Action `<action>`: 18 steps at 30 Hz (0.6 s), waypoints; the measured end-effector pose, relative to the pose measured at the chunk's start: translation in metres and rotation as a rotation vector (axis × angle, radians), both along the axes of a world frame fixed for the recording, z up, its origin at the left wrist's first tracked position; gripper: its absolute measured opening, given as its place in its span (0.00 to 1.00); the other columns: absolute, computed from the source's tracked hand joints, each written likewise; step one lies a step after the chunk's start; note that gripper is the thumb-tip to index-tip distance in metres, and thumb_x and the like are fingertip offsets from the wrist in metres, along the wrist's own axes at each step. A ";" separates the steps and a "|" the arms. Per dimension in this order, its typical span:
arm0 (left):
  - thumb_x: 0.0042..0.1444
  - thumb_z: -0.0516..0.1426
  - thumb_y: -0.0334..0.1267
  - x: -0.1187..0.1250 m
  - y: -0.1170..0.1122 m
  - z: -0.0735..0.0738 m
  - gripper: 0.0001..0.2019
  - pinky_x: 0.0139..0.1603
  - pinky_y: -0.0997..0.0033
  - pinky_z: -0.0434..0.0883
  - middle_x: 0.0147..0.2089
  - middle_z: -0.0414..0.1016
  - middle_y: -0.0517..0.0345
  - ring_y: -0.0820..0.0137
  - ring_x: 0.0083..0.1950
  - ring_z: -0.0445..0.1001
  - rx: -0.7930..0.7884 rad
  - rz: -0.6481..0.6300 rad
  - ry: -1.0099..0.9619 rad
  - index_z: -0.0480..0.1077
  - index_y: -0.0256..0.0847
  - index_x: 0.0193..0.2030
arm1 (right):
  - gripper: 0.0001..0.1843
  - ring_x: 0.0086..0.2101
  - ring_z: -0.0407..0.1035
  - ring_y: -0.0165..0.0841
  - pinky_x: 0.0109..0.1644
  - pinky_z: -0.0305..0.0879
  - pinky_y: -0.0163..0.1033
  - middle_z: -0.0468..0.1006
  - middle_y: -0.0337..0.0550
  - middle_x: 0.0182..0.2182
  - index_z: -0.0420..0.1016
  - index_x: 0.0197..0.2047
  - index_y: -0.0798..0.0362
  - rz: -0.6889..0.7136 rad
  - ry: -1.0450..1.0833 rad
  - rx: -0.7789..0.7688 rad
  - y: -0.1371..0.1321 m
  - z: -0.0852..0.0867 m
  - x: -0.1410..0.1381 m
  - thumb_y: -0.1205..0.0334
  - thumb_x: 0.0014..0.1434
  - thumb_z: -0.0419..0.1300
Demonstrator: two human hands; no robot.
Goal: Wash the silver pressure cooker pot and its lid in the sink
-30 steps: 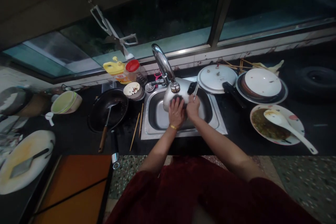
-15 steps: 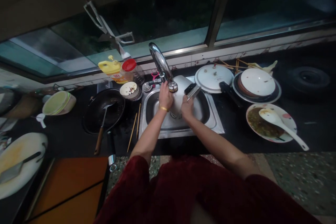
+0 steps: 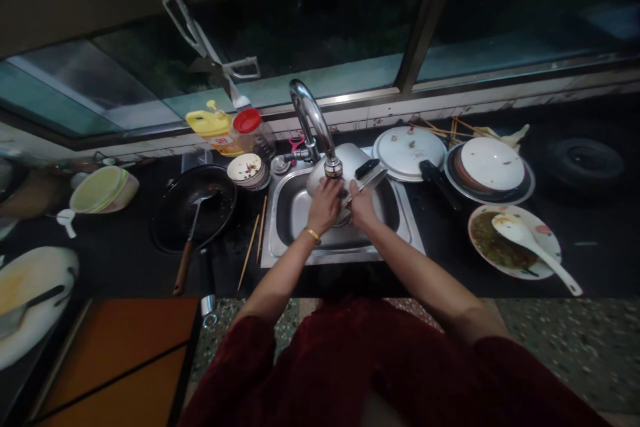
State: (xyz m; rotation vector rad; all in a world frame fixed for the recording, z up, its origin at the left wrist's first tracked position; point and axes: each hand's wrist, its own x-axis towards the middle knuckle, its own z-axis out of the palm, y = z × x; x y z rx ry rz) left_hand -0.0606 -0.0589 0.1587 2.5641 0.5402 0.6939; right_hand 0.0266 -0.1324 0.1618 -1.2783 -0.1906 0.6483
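Observation:
A silver metal pot [image 3: 345, 157] leans tilted in the steel sink [image 3: 293, 210], beneath the faucet [image 3: 313, 113]. My right hand [image 3: 363, 205] is closed at the pot's right side, beside a black handle [image 3: 367, 167] with a flat metal part. How its fingers wrap is partly hidden. Just under the spout, my left hand [image 3: 326, 203] lies against the pot with its fingers stretched out. A gold-coloured band [image 3: 313, 235] circles the left wrist. Whether water runs cannot be made out.
Right of the sink lie a pot lid [image 3: 407, 153], stacked bowls [image 3: 493, 164] and a bowl of soup with a white spoon [image 3: 520, 235]. Leftward are chopsticks [image 3: 249, 250], a wok [image 3: 170, 213] with a spatula, small bowls [image 3: 247, 170] and a yellow jug [image 3: 210, 123].
My left hand has come down from beside the faucet to below its spout, against the pot. My right hand and the pot's handle have shifted slightly right. The view has moved a little.

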 end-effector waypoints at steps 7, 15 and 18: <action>0.60 0.45 0.34 0.039 0.047 0.037 0.23 0.69 0.57 0.55 0.63 0.66 0.49 0.63 0.67 0.60 0.073 -0.162 0.110 0.64 0.38 0.61 | 0.09 0.34 0.71 0.33 0.40 0.69 0.38 0.77 0.37 0.28 0.71 0.37 0.53 0.104 0.034 0.014 -0.002 0.011 -0.019 0.62 0.50 0.58; 0.63 0.44 0.39 -0.027 -0.009 0.021 0.24 0.68 0.53 0.57 0.65 0.63 0.44 0.60 0.70 0.55 0.070 -0.085 0.105 0.59 0.34 0.65 | 0.11 0.33 0.69 0.31 0.45 0.66 0.38 0.77 0.36 0.30 0.69 0.35 0.53 0.095 0.097 0.137 -0.004 0.013 -0.010 0.66 0.44 0.58; 0.61 0.46 0.36 -0.010 0.017 0.029 0.21 0.69 0.48 0.53 0.65 0.63 0.47 0.58 0.71 0.52 0.059 0.052 0.115 0.65 0.38 0.60 | 0.13 0.33 0.68 0.30 0.44 0.65 0.37 0.76 0.36 0.31 0.69 0.37 0.53 0.117 0.052 0.092 -0.005 0.011 -0.016 0.65 0.45 0.57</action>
